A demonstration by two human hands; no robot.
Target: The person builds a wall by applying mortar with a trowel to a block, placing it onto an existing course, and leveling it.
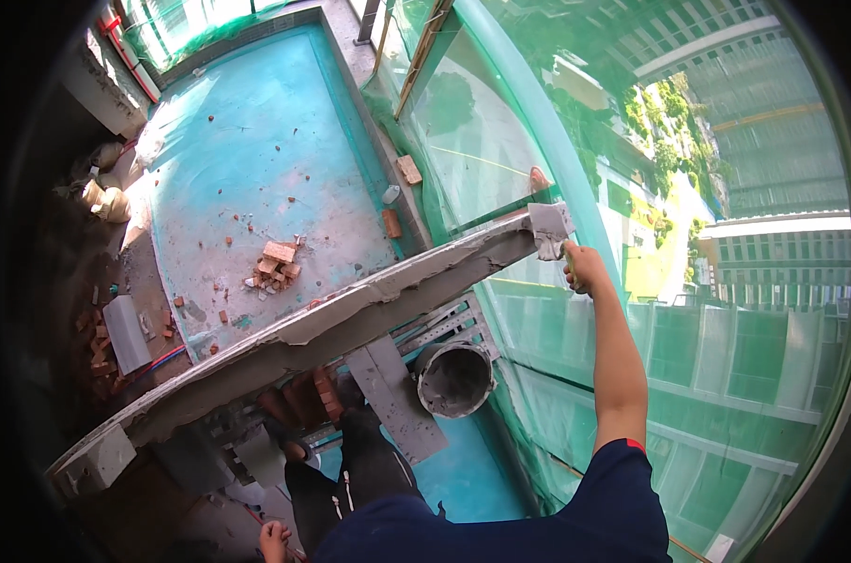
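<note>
My right hand (585, 268) reaches far out to the right, closed round the handle of a trowel (550, 225). The trowel's blade is smeared with grey mortar and meets the far right end of a long, narrow wall top (350, 305). Rough grey mortar coats that wall's upper edge and side. Low by my body, my left hand (275, 540) has curled fingers; what they hold, if anything, is hidden. A mortar-stained bucket (455, 379) stands on my side of the wall, near grey boards (395, 394).
Beyond the wall, a broken-brick pile (275, 266) lies on a blue-coated floor (256, 141). Green netting (538, 375) hangs along the right side. Stacked bricks (327, 394) sit near my legs. A grey slab (127, 334) and loose bricks (99, 347) lie at left.
</note>
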